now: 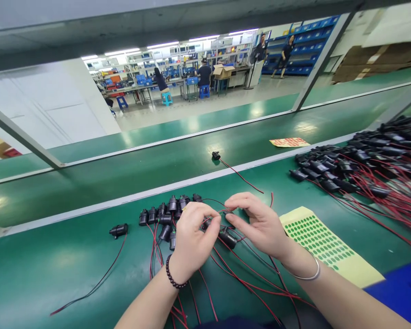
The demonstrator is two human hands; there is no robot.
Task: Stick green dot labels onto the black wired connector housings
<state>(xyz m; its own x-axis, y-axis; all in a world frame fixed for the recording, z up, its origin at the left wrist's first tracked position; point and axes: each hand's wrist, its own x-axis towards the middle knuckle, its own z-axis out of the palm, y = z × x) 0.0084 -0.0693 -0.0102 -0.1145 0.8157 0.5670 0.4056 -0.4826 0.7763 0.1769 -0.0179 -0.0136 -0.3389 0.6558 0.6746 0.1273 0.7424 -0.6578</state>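
Note:
My left hand (197,230), with a dark beaded bracelet on its wrist, has thumb and forefinger pinched over a group of black cylindrical connectors with red and black wires. Part of a black connector (206,223) shows beside those fingers; whether they grip it is unclear. Facing it, my right hand (258,224) is curled, its thumb and fingertips close together near a small green spot; what they hold is hidden. Just below the fingertips lies another black connector (229,238). Left of my left hand, more connectors (162,219) stand and lie together, wires trailing toward me.
A sheet of green oval stickers (320,237) lies right of my right hand. Beyond it is a large heap of wired connectors (349,164). Single connectors lie at left (118,230) and on the far strip (216,156), near an orange sticker sheet (289,142). Metal posts frame the bench.

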